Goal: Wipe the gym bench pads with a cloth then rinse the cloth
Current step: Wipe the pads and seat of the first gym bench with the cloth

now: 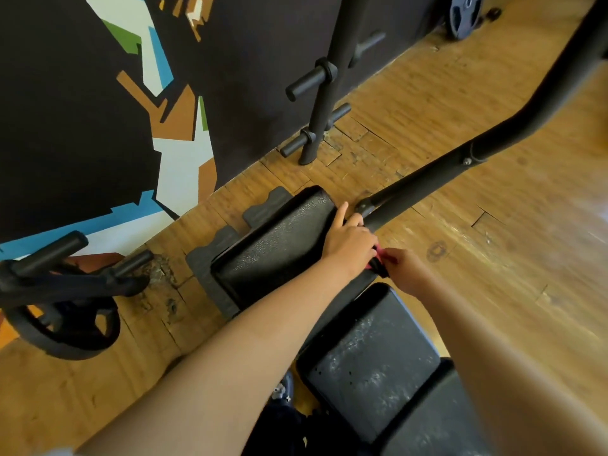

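Note:
A black back pad [279, 248] lies in the middle of the view, with a scuffed black seat pad [368, 360] nearer to me. My left hand [348, 238] rests on the right edge of the back pad, its index finger pointing along the edge. Just right of it, my right hand [406, 268] pinches a small red cloth [378, 255], most of which is hidden between the two hands. The cloth sits at the gap between the two pads, beside the frame.
The bench's black frame tube [460, 172] runs up to the right over a worn wooden floor. A black plate rack [319, 93] stands by the dark painted wall. Weight plates [65, 327] hang on a stand at the left. Another plate [464, 14] leans far back.

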The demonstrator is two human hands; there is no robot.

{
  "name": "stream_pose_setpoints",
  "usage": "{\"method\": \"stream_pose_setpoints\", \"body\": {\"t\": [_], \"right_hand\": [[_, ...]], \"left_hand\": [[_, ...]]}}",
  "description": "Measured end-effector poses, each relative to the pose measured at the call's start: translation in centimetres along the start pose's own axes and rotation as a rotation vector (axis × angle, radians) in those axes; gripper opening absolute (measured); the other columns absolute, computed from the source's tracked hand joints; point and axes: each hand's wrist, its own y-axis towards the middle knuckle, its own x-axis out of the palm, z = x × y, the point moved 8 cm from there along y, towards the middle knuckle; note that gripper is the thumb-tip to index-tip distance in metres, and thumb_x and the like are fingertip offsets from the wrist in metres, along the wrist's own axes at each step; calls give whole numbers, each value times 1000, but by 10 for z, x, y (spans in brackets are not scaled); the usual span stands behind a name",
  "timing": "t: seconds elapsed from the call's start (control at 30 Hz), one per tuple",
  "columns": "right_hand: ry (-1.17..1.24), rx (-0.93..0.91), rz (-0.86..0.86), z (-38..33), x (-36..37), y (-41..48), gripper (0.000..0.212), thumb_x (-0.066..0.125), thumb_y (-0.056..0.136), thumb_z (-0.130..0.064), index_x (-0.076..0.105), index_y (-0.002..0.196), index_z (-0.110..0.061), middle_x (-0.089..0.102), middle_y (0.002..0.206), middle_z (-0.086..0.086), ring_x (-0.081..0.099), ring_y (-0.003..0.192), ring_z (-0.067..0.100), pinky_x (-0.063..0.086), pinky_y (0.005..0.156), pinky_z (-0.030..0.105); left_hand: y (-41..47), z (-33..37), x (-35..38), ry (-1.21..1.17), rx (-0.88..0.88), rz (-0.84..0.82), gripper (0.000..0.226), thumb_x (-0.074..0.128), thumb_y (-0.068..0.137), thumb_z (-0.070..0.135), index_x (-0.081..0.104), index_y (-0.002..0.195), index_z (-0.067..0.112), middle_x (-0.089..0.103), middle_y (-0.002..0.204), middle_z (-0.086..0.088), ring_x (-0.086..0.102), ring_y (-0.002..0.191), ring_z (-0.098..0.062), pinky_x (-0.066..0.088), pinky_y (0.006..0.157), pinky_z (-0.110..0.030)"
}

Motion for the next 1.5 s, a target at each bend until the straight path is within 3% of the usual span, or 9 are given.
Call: {"method": "stream_pose_setpoints", "body": {"t": [0.17, 0.3, 0.37, 0.47, 0.63, 0.77, 1.07, 1.27, 1.5], "right_hand": [[-51, 65, -38, 25, 9, -24, 37, 50, 99, -20, 48, 62, -23, 51, 69, 7, 41, 68, 23, 30, 58, 30], [16, 75, 59, 33, 5, -41, 19, 56, 93, -15, 63, 79, -24, 61, 76, 1, 50, 67, 17, 35, 53, 22], [33, 68, 33, 32, 6, -48, 15, 58, 90, -13, 70, 90, -22, 65, 86, 1, 57, 81, 19, 40, 63, 26], [121, 61, -21, 30, 5, -57, 14, 63, 86, -10, 73, 94, -17, 70, 91, 5, 64, 88, 22, 50, 77, 31], [585, 154, -62, 34, 9, -74, 8, 72, 84, -18, 68, 89, -14, 71, 88, 9, 66, 79, 23, 54, 69, 30], [654, 191, 4, 40, 10, -75, 16, 66, 87, -7, 55, 85, -19, 68, 88, 6, 63, 65, 17, 44, 43, 18], [526, 263, 249, 42, -10, -56, 37, 72, 83, -20, 49, 110, -14, 53, 89, -1, 61, 83, 22, 54, 59, 37], [538, 266, 183, 35, 1, -41, 37, 66, 86, -11, 51, 121, -9, 60, 99, 9, 62, 84, 23, 42, 53, 27], [560, 316, 78, 36, 21, -40, 33, 61, 88, -9, 49, 118, -18, 59, 110, 14, 65, 97, 32, 56, 84, 48]], "left_hand": [[-10, 37, 14, 4, 132, -25, 26, 47, 100, 29, 65, 119, 31, 64, 121, 4, 29, 138, -16, -9, 118, -45], [-43, 44, 12, -194, 152, 236, 19, 64, 88, 12, 73, 104, 17, 70, 99, -2, 50, 120, -25, 12, 114, -40], [-69, 41, 21, -317, 69, 353, 16, 72, 81, 11, 73, 96, 13, 69, 89, -5, 61, 95, -29, 36, 91, -38], [-106, 34, 53, -747, -217, 309, 15, 64, 89, 16, 61, 104, 16, 64, 103, 0, 62, 91, -20, 42, 70, -31], [-146, 30, 111, -1773, -957, 225, 15, 70, 87, 15, 57, 92, 18, 67, 99, -6, 64, 94, -20, 53, 87, -39], [-145, 61, 117, -2303, -1035, -31, 10, 64, 93, 20, 64, 102, 17, 68, 100, -5, 65, 88, -16, 54, 66, -29], [-118, 76, 117, -2439, -1074, -109, 26, 56, 98, 28, 62, 108, 5, 67, 94, -15, 65, 81, -24, 60, 59, -33], [-104, 71, 117, -2458, -1147, -73, 44, 56, 96, 36, 58, 121, 0, 68, 106, -20, 68, 77, -26, 57, 51, -28], [-111, 53, 123, -2384, -1312, 146, 22, 66, 92, 20, 60, 96, -1, 65, 87, -21, 68, 58, -28, 60, 56, -31]]}}
